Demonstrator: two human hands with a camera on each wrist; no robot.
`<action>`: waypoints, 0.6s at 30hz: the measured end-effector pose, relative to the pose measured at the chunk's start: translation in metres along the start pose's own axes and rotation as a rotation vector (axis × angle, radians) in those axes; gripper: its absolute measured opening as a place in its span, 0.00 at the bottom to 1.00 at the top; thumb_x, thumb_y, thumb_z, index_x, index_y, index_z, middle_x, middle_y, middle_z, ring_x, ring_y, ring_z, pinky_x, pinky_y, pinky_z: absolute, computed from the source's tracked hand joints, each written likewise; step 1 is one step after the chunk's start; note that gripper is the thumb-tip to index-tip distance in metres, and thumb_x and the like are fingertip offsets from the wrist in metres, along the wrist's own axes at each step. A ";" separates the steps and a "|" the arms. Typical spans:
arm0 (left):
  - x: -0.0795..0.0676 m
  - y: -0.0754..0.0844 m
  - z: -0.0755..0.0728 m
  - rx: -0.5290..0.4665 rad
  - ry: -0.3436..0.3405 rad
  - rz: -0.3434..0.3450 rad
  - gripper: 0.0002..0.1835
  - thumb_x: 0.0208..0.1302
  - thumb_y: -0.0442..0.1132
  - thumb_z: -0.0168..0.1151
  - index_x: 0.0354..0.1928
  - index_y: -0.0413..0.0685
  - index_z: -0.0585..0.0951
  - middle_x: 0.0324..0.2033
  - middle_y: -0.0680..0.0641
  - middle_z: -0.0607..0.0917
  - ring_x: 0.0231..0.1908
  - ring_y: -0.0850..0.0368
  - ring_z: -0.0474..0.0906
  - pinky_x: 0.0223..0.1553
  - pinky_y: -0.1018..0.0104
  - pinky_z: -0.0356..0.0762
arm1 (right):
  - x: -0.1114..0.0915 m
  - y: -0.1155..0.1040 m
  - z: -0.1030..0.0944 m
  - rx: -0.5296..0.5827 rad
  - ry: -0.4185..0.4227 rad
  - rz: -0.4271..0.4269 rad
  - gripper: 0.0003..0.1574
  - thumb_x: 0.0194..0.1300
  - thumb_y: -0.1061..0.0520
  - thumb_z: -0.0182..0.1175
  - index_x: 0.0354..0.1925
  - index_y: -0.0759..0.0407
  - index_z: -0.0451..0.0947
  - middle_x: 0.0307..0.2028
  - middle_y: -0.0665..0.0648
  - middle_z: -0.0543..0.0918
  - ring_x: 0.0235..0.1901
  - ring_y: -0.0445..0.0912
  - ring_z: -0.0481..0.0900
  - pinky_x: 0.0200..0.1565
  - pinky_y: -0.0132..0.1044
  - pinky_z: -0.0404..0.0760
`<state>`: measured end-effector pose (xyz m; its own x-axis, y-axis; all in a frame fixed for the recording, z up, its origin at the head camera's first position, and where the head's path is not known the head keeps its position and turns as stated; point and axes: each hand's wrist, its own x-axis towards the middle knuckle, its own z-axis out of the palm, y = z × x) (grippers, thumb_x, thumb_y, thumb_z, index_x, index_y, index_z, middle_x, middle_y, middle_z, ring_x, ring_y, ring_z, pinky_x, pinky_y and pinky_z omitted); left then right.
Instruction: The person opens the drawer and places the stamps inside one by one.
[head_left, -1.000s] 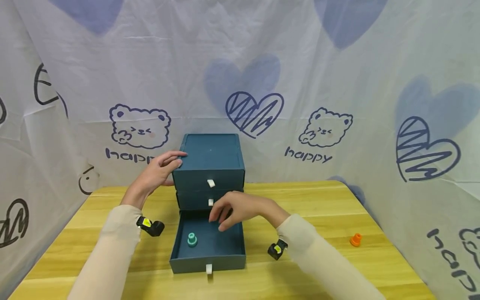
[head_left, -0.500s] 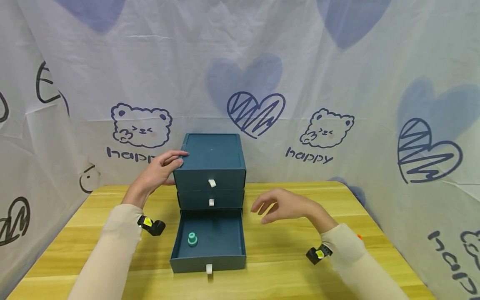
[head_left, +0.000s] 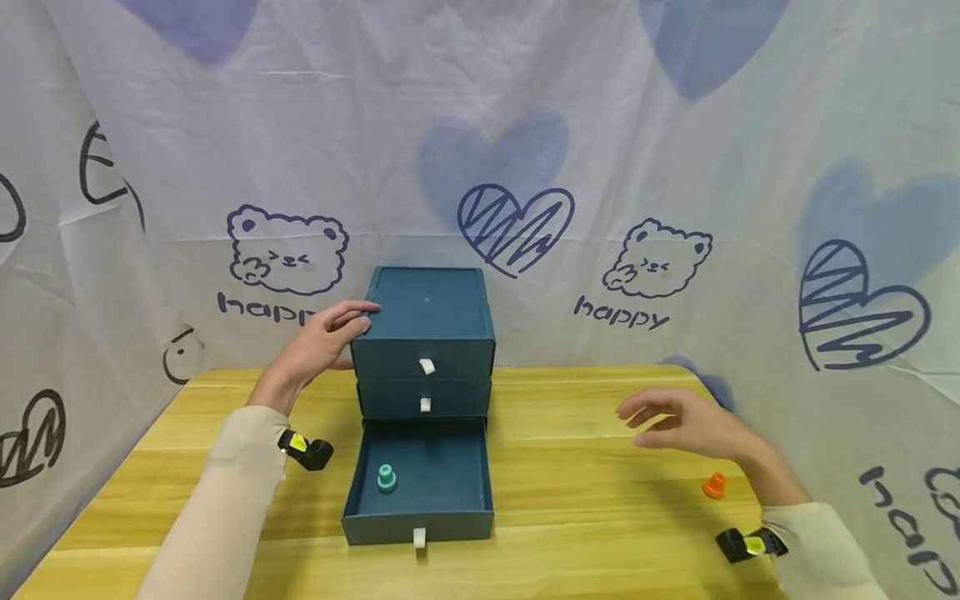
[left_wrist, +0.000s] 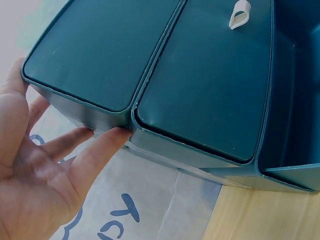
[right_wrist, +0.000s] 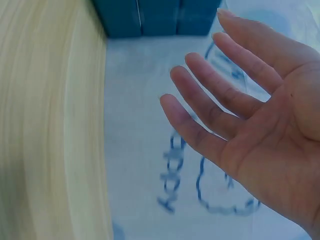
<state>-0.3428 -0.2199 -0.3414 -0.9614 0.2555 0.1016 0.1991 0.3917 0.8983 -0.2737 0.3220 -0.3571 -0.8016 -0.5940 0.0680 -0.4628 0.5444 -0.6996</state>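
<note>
A dark teal box of three stacked drawers stands at the table's middle, with white pull tabs. Its bottom drawer is pulled out. In that drawer, towards the left, stands a small green stepped peg. My left hand rests against the box's upper left side, its fingers extended along the wall in the left wrist view. Over the right part of the table hovers my right hand, holding nothing, with fingers spread in the right wrist view. Just right of it, an orange stepped peg sits on the table.
The yellow wood-grain table carries the box and the orange peg. A pale curtain printed with hearts and bears hangs behind and at both sides. Each wrist wears a small black camera.
My right hand has moved from above the pulled-out drawer far to the right, near the orange peg. My left hand stays at the box, and the green peg remains in the drawer.
</note>
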 end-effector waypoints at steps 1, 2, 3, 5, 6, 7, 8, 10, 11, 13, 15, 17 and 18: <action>0.000 0.000 0.000 0.000 0.001 0.000 0.27 0.82 0.53 0.48 0.76 0.57 0.67 0.81 0.39 0.55 0.80 0.33 0.52 0.63 0.30 0.75 | -0.007 0.004 -0.003 -0.008 0.023 0.003 0.21 0.68 0.55 0.69 0.58 0.55 0.81 0.55 0.58 0.85 0.50 0.35 0.84 0.51 0.36 0.88; 0.000 0.001 0.001 0.002 0.001 0.001 0.27 0.82 0.53 0.48 0.76 0.57 0.67 0.81 0.39 0.55 0.80 0.33 0.52 0.63 0.30 0.75 | -0.013 0.008 -0.006 -0.012 0.043 0.012 0.20 0.68 0.56 0.69 0.57 0.55 0.81 0.55 0.57 0.85 0.50 0.35 0.84 0.50 0.35 0.88; 0.000 0.001 0.001 0.004 0.002 0.001 0.26 0.82 0.53 0.48 0.76 0.57 0.67 0.81 0.38 0.55 0.79 0.33 0.53 0.63 0.30 0.75 | -0.020 0.011 -0.009 -0.015 0.055 0.021 0.20 0.68 0.56 0.69 0.57 0.55 0.81 0.54 0.55 0.85 0.49 0.34 0.84 0.50 0.34 0.88; -0.001 0.001 0.000 0.008 0.002 -0.002 0.26 0.82 0.53 0.48 0.76 0.57 0.67 0.81 0.38 0.55 0.79 0.33 0.53 0.63 0.30 0.75 | -0.030 0.017 -0.014 -0.023 0.073 0.035 0.20 0.69 0.57 0.68 0.57 0.57 0.81 0.54 0.51 0.85 0.49 0.33 0.84 0.49 0.32 0.87; -0.002 0.001 0.000 0.009 0.001 -0.003 0.26 0.82 0.53 0.48 0.76 0.57 0.66 0.81 0.38 0.56 0.79 0.32 0.53 0.63 0.30 0.74 | -0.035 0.020 -0.016 -0.025 0.081 0.041 0.20 0.69 0.57 0.68 0.57 0.58 0.81 0.53 0.48 0.85 0.49 0.33 0.84 0.49 0.31 0.87; -0.002 0.001 0.000 0.009 0.000 -0.003 0.26 0.82 0.53 0.48 0.76 0.57 0.66 0.81 0.38 0.56 0.79 0.32 0.53 0.63 0.30 0.74 | -0.040 0.023 -0.018 -0.025 0.089 0.050 0.20 0.69 0.58 0.68 0.57 0.59 0.81 0.53 0.44 0.85 0.49 0.33 0.84 0.48 0.30 0.87; -0.002 0.001 0.000 0.010 -0.001 -0.003 0.26 0.82 0.53 0.48 0.76 0.57 0.66 0.81 0.38 0.56 0.79 0.32 0.53 0.63 0.30 0.74 | -0.044 0.026 -0.020 -0.019 0.092 0.064 0.20 0.69 0.58 0.67 0.58 0.60 0.80 0.53 0.40 0.84 0.49 0.32 0.84 0.48 0.30 0.87; -0.002 0.001 0.000 0.007 -0.003 -0.001 0.26 0.82 0.53 0.48 0.76 0.57 0.66 0.81 0.38 0.56 0.79 0.32 0.53 0.64 0.31 0.74 | -0.053 0.033 -0.023 -0.008 0.096 0.087 0.21 0.70 0.59 0.66 0.59 0.63 0.79 0.52 0.34 0.83 0.49 0.31 0.84 0.47 0.30 0.87; -0.002 0.001 0.000 0.005 -0.003 0.001 0.26 0.82 0.53 0.48 0.76 0.57 0.67 0.81 0.38 0.56 0.79 0.33 0.53 0.64 0.31 0.74 | -0.057 0.036 -0.024 -0.003 0.099 0.103 0.21 0.71 0.59 0.65 0.60 0.64 0.79 0.51 0.32 0.83 0.49 0.31 0.84 0.46 0.31 0.88; -0.002 0.002 0.000 0.002 -0.003 0.003 0.26 0.82 0.52 0.48 0.76 0.57 0.67 0.81 0.39 0.56 0.79 0.33 0.54 0.64 0.31 0.74 | -0.065 0.045 -0.026 0.008 0.100 0.134 0.22 0.72 0.59 0.65 0.61 0.67 0.77 0.50 0.30 0.82 0.48 0.31 0.84 0.45 0.32 0.88; -0.002 0.003 0.000 0.001 -0.006 0.003 0.26 0.82 0.52 0.48 0.76 0.57 0.67 0.81 0.39 0.57 0.79 0.33 0.54 0.64 0.31 0.74 | -0.072 0.055 -0.027 0.007 0.109 0.161 0.24 0.72 0.59 0.64 0.62 0.69 0.76 0.49 0.29 0.82 0.47 0.30 0.84 0.45 0.32 0.88; -0.003 0.004 -0.001 -0.001 -0.006 0.001 0.26 0.82 0.52 0.48 0.76 0.56 0.67 0.81 0.39 0.57 0.79 0.34 0.54 0.64 0.31 0.74 | -0.078 0.066 -0.029 0.004 0.119 0.199 0.26 0.72 0.58 0.64 0.63 0.70 0.75 0.49 0.33 0.83 0.46 0.31 0.84 0.44 0.32 0.88; -0.003 0.004 -0.001 -0.001 -0.006 0.001 0.26 0.82 0.52 0.48 0.76 0.56 0.67 0.81 0.39 0.57 0.79 0.33 0.54 0.64 0.32 0.74 | -0.080 0.071 -0.029 0.009 0.122 0.220 0.27 0.72 0.58 0.64 0.63 0.71 0.74 0.49 0.35 0.84 0.45 0.31 0.84 0.44 0.32 0.88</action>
<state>-0.3391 -0.2196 -0.3377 -0.9601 0.2611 0.0999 0.1997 0.3904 0.8987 -0.2533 0.4254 -0.3913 -0.9227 -0.3855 -0.0021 -0.2689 0.6473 -0.7132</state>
